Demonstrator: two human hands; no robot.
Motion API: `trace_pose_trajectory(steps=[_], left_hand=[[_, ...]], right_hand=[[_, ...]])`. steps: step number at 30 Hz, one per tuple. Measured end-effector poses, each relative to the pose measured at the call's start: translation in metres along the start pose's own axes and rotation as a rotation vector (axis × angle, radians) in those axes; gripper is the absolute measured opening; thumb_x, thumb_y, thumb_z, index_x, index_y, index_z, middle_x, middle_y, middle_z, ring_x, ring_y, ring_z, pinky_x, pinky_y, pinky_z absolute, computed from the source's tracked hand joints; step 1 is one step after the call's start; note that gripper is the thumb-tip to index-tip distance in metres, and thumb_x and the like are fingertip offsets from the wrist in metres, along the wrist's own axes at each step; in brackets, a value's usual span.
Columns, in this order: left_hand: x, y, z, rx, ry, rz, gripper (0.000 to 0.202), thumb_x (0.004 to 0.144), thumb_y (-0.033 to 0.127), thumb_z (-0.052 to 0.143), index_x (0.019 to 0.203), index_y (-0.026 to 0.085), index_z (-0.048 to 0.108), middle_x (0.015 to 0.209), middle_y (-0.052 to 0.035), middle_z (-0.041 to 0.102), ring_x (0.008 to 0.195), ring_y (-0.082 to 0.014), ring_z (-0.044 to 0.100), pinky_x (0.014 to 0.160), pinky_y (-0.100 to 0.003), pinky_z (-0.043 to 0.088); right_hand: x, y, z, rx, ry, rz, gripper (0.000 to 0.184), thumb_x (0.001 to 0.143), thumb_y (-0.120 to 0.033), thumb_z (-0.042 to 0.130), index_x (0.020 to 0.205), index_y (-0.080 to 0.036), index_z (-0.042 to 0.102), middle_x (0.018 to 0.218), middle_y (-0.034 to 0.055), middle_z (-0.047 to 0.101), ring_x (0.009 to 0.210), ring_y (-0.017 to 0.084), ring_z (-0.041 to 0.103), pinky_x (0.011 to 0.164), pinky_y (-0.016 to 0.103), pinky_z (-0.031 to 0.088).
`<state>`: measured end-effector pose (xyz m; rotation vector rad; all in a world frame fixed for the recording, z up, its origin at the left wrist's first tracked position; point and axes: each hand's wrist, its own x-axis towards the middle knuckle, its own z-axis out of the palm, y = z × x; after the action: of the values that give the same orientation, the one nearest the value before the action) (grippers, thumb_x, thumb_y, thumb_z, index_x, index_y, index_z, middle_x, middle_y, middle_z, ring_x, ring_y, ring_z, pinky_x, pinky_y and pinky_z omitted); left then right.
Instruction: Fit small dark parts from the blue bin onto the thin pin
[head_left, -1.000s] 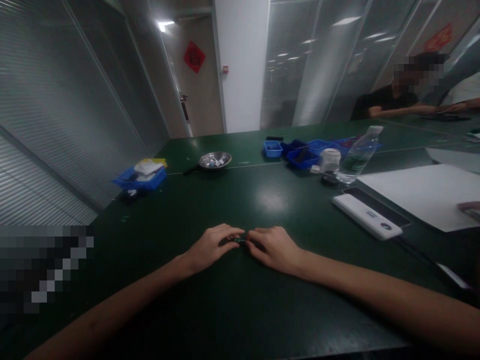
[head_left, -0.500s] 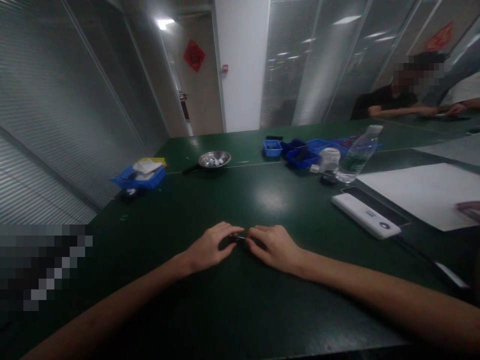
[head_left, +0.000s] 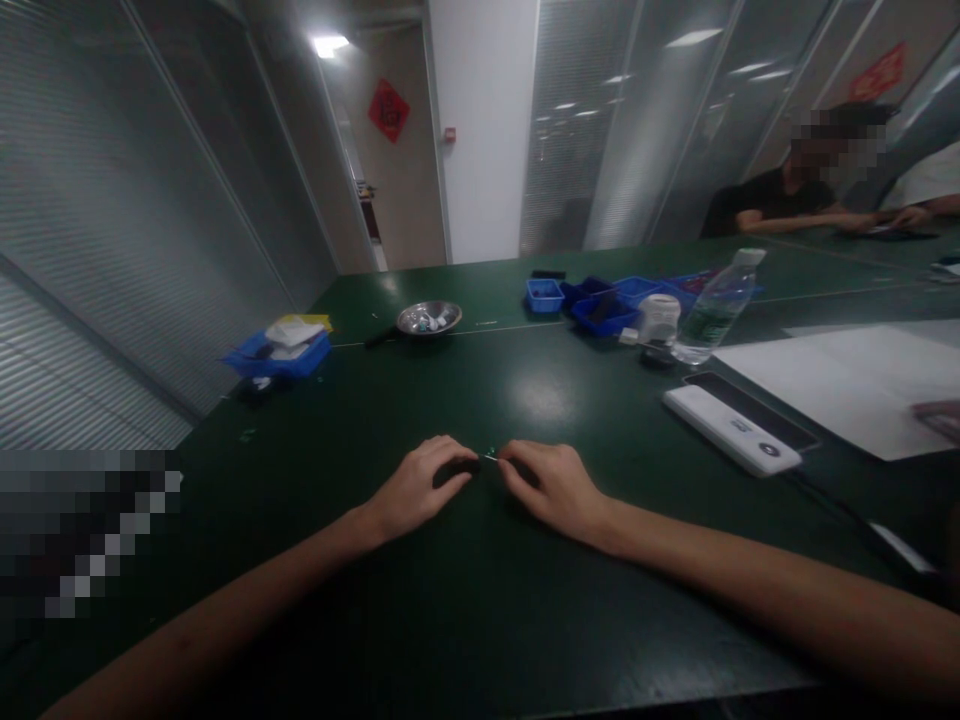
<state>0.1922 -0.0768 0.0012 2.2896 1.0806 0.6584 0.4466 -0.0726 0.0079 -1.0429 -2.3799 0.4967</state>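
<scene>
Over the dark green table (head_left: 480,610), both of my hands meet near the middle. My left hand (head_left: 420,488) pinches a small dark piece (head_left: 471,465) between thumb and fingertips; its kind is too small to make out. My right hand (head_left: 551,490) is closed at the fingertips on the end of a thin pale rod (head_left: 489,458), which spans the narrow gap between the hands. Whether the rod joins the dark piece cannot be told. A few tiny greenish specks show just behind the rod.
Farther off are a metal bowl (head_left: 442,330) with small items, a blue tray (head_left: 300,362) with white packets at left, and blue bins (head_left: 544,297). To the right stand a plastic bottle (head_left: 712,315), a white power bank (head_left: 731,430) and white paper (head_left: 840,375). Another person (head_left: 802,205) sits at the far right.
Both hands have risen slightly in the picture, and the gap between their fingertips is wider. More of the pale rod and the greenish specks show between them.
</scene>
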Motion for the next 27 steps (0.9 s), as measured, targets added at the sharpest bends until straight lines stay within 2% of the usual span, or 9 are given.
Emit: trace_pose_trajectory(steps=[4,7,11,14,17,20,23,27], left_hand=[[0.000,-0.001,0.000,0.044,-0.083,0.082,0.028,0.099,0.027,0.052,0.127,0.027,0.060,0.130,-0.0056,0.061,0.127,-0.0228,0.051,0.108,-0.044,0.040],[-0.001,0.002,0.001,0.069,-0.124,0.092,0.028,0.102,0.027,0.046,0.127,0.028,0.059,0.141,-0.0058,0.054,0.138,-0.0232,0.041,0.113,-0.046,0.036],[0.000,0.005,0.000,0.119,-0.162,0.096,0.029,0.103,0.027,0.041,0.126,0.028,0.058,0.143,-0.0053,0.054,0.141,-0.0233,0.039,0.114,-0.048,0.031],[0.003,-0.004,-0.006,0.177,-0.125,0.097,0.031,0.103,0.026,0.040,0.129,0.027,0.057,0.143,-0.0062,0.055,0.139,-0.0236,0.042,0.114,-0.049,0.030],[0.004,-0.032,-0.023,0.246,-0.037,0.046,0.032,0.103,0.028,0.040,0.130,0.025,0.057,0.139,-0.0074,0.057,0.135,-0.0239,0.046,0.113,-0.050,0.029],[0.002,-0.072,-0.050,0.310,0.070,-0.078,0.033,0.102,0.034,0.042,0.127,0.024,0.060,0.135,-0.0073,0.060,0.130,-0.0252,0.049,0.110,-0.050,0.033],[-0.006,-0.113,-0.081,0.373,0.172,-0.198,0.034,0.100,0.038,0.043,0.126,0.023,0.061,0.133,-0.0068,0.062,0.129,-0.0262,0.050,0.112,-0.050,0.030],[-0.022,-0.156,-0.112,0.449,0.231,-0.297,0.037,0.097,0.041,0.044,0.124,0.023,0.062,0.133,-0.0064,0.063,0.128,-0.0272,0.052,0.114,-0.049,0.029]], right_hand=[[-0.001,0.001,0.001,0.028,0.049,-0.004,0.024,0.100,-0.031,0.044,0.102,-0.019,0.064,0.087,0.0019,0.068,0.069,0.011,0.059,0.064,0.023,0.042],[-0.001,0.001,0.001,0.031,0.052,-0.010,0.024,0.100,-0.032,0.044,0.099,-0.019,0.064,0.083,0.0014,0.067,0.066,0.010,0.058,0.062,0.023,0.040],[-0.001,0.002,0.002,0.031,0.051,-0.021,0.024,0.100,-0.032,0.044,0.099,-0.019,0.064,0.084,0.0012,0.066,0.066,0.010,0.057,0.062,0.023,0.040],[-0.002,0.002,0.002,0.020,0.036,-0.016,0.025,0.100,-0.032,0.044,0.099,-0.018,0.064,0.084,0.0018,0.067,0.066,0.010,0.056,0.061,0.023,0.039],[-0.003,0.003,0.001,0.019,0.028,-0.017,0.026,0.101,-0.033,0.042,0.100,-0.018,0.064,0.085,0.0022,0.067,0.065,0.010,0.056,0.060,0.023,0.039],[-0.004,0.002,0.000,0.036,0.014,-0.025,0.027,0.101,-0.034,0.043,0.101,-0.018,0.064,0.085,0.0022,0.066,0.065,0.010,0.055,0.060,0.022,0.040],[-0.004,0.002,-0.001,0.043,0.016,-0.031,0.026,0.101,-0.033,0.043,0.100,-0.018,0.064,0.083,0.0016,0.066,0.064,0.009,0.055,0.059,0.022,0.039],[-0.005,0.004,0.000,0.048,0.018,-0.038,0.025,0.101,-0.033,0.045,0.100,-0.018,0.064,0.082,0.0007,0.066,0.063,0.009,0.055,0.059,0.022,0.039]])
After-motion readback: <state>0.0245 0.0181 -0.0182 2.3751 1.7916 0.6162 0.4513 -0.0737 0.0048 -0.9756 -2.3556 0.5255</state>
